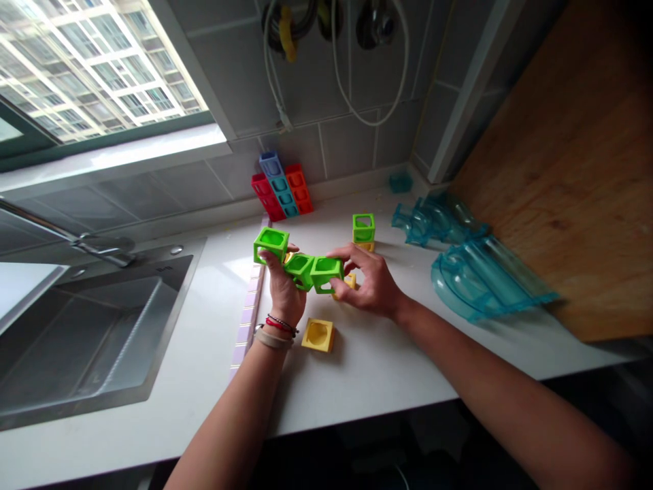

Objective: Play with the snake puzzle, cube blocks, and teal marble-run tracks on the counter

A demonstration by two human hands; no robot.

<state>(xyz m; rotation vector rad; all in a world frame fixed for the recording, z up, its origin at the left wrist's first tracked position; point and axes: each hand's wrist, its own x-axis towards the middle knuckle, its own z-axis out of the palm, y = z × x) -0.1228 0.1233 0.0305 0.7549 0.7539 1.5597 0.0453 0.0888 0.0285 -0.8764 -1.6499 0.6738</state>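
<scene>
Working at the frame's centre, I clasp the left green block (271, 238) in my left hand (286, 296), thumb on its near side; my right hand (376, 282) pinches the right green block (326, 268) between thumb and fingers, the middle green block (300, 265) linking those two.

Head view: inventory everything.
Counter: one, white, centre
Wall: one, grey, back
Green blocks: four, green, three handheld
Yellow blocks: at least three, yellow, counter
Block group: one, multicoloured, by wall
Plastic pieces: several, teal, right
Strip: one, lilac, counter
Sink: one, grey, left
Faucet: one, silver, sink
Window: one, dark-framed, left
Cables: at least two, white, wall
Board: one, brown, right
Bracelets: several, mixed, centre
Left hand: one, holding green blocks
Right hand: one, holding green blocks
</scene>
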